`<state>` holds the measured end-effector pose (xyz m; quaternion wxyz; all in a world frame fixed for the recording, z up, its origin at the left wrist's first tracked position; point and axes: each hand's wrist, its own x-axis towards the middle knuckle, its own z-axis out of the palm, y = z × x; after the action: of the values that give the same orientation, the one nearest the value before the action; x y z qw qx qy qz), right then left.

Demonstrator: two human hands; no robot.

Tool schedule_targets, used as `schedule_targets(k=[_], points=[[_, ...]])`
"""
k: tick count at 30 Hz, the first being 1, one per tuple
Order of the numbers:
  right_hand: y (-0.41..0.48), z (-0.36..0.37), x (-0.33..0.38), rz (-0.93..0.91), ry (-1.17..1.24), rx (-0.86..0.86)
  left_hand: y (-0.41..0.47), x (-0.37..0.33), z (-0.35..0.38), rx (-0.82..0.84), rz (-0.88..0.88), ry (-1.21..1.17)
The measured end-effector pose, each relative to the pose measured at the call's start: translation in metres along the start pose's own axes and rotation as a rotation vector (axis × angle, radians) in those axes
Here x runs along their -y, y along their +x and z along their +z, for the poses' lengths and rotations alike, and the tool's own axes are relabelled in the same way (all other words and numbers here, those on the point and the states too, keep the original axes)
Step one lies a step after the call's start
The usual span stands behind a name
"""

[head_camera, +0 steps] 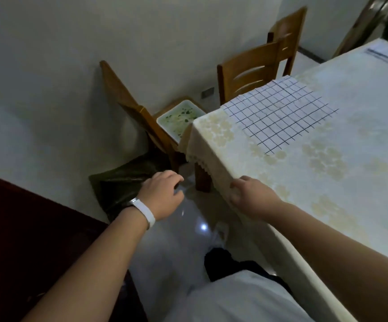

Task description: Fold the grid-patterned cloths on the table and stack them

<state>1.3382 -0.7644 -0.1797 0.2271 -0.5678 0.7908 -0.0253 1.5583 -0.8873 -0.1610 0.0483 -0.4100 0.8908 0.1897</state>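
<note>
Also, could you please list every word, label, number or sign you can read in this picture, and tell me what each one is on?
No text can be read here.
Sheet of paper at the far end of the table: dark lines that may be print, too blurred to read.
Grid-patterned cloth: only ruled lines, no writing.
White wristband on the left hand: no marking visible.
Wall plate: no label visible.

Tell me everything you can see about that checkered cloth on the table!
The grid-patterned cloth is white with thin dark lines crossing into small squares. It looks like soft fabric, lying flat and spread out near the far corner of the table, on the pale flowery tablecloth. A faint crease runs across its far part, and its far edge reaches the table's edge by a wooden chair. Neither hand touches it; both are nearer the camera.
</note>
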Motion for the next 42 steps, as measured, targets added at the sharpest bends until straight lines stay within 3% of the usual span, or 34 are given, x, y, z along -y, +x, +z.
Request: schedule_targets(k=[15, 24, 38, 42], points=[[0.151, -0.042, -0.102, 0.183, 0.146, -0.005, 0.232, -0.036, -0.035, 0.123, 0.246, 0.183], [0.181, -0.061, -0.135, 0.314, 0.199, -0.046, 0.322, -0.061, -0.045, 0.220, 0.370, 0.219], [0.218, -0.045, -0.142, 0.730, 0.295, 0.029, 0.464, -0.064, -0.006, 0.473, 0.683, 0.260], [0.232, -0.049, -0.143, 0.833, 0.225, 0.020, 0.502, -0.054, 0.003, 0.462, 0.788, 0.305]])
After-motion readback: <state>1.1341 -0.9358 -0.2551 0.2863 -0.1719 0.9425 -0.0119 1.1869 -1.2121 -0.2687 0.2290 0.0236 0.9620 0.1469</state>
